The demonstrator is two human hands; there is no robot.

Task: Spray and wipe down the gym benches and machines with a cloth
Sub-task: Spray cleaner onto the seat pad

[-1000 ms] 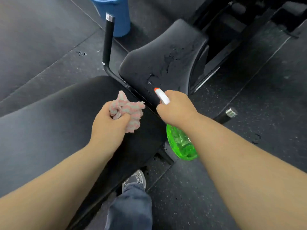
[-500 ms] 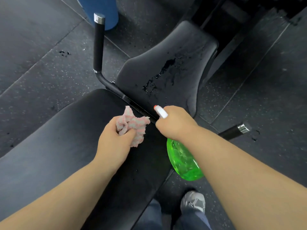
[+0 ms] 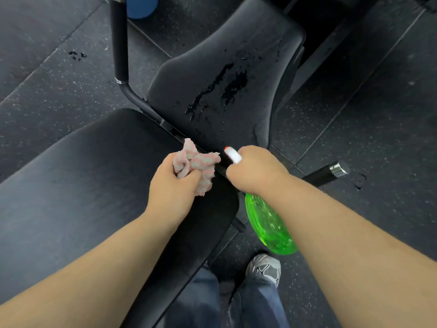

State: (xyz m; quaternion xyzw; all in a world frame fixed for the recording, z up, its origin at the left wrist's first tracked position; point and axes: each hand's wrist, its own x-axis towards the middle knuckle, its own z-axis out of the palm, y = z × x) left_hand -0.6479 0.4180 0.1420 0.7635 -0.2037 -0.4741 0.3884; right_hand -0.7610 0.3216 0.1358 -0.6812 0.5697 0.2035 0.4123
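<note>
Hands at wet bench seat (image 3: pixel 236 55), near edge.
Left hand (image 3: pixel 172 185) grips bunched cloth (image 3: pixel 197 165); right hand (image 3: pixel 256 172) curls round spray bottle (image 3: pixel 269 226), apparently at its neck.

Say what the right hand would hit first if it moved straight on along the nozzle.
Most likely the wet seat pad, just beyond the nozzle of the bottle the right hand grips. The cloth lies slightly left of that line. Depth is unclear.

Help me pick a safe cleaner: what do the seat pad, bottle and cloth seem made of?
The seat pad: likely vinyl, matte black; liquid beads on it. The bottle: translucent green plastic, glossy. The cloth: soft terry-like fabric, pink-grey stripes, fuzzy crumpled folds.
</note>
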